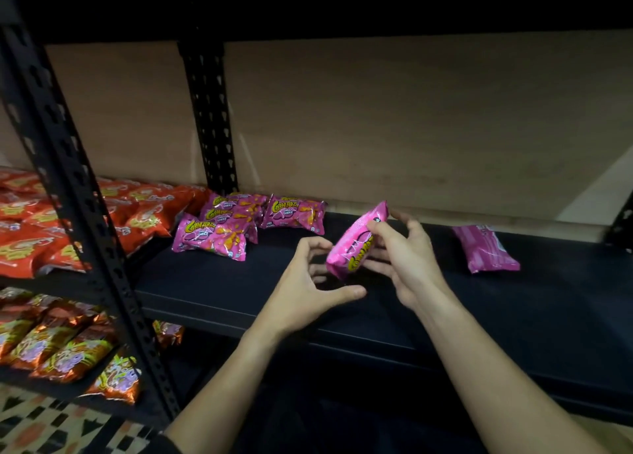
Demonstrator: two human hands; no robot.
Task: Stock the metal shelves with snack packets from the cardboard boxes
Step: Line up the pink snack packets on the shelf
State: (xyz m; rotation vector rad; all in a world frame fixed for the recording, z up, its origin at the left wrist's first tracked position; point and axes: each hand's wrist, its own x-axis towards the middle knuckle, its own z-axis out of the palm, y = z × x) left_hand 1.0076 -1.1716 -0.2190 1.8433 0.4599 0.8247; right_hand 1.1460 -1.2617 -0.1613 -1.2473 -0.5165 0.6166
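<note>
My right hand (406, 258) pinches a pink snack packet (354, 244), tilted on end above the black metal shelf (239, 282). My left hand (308, 282) hovers just left of the packet with curved fingers spread; I cannot tell if a fingertip touches it. Several pink packets (236, 224) lie grouped at the shelf's back left. One more pink packet (484, 248) lies face down at the right.
Orange-red snack packets (51, 220) fill the neighbouring shelf on the left, with foil orange packets (58, 340) on the shelf below. Black perforated uprights (78, 193) stand between the bays. A brown backboard (376, 117) closes the rear. Patterned floor shows at bottom left.
</note>
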